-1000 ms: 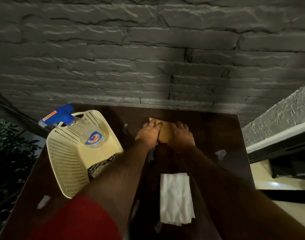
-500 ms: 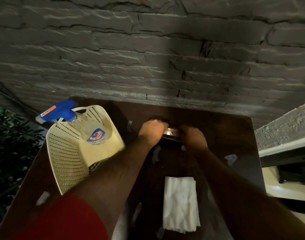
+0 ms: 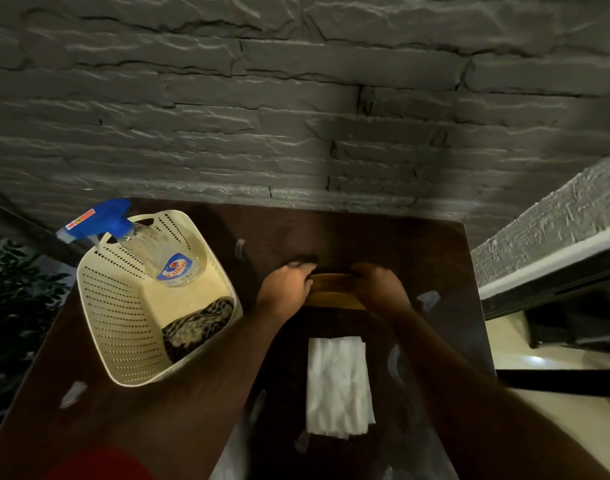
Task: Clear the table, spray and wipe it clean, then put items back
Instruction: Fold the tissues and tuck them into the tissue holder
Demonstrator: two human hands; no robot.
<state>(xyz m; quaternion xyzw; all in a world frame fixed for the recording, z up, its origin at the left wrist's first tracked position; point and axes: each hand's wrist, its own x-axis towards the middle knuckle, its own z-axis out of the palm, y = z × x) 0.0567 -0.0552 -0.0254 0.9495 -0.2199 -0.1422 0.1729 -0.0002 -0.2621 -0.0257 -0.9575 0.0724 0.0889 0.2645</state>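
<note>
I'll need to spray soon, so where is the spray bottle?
The spray bottle leans in the cream basket on the table's left side, its blue head poking over the far rim.

Quick count of what's out: one dark wooden table (image 3: pixel 418 244), and on it one cream perforated basket (image 3: pixel 123 323). Inside the basket there's one spray bottle (image 3: pixel 172 261) with a blue trigger and one patterned cloth (image 3: pixel 196 323). Right of the basket, one yellowish mat (image 3: pixel 333 292) and one folded white tissue stack (image 3: pixel 338 382). Two hands, left hand (image 3: pixel 283 289) and right hand (image 3: pixel 379 289).
</note>
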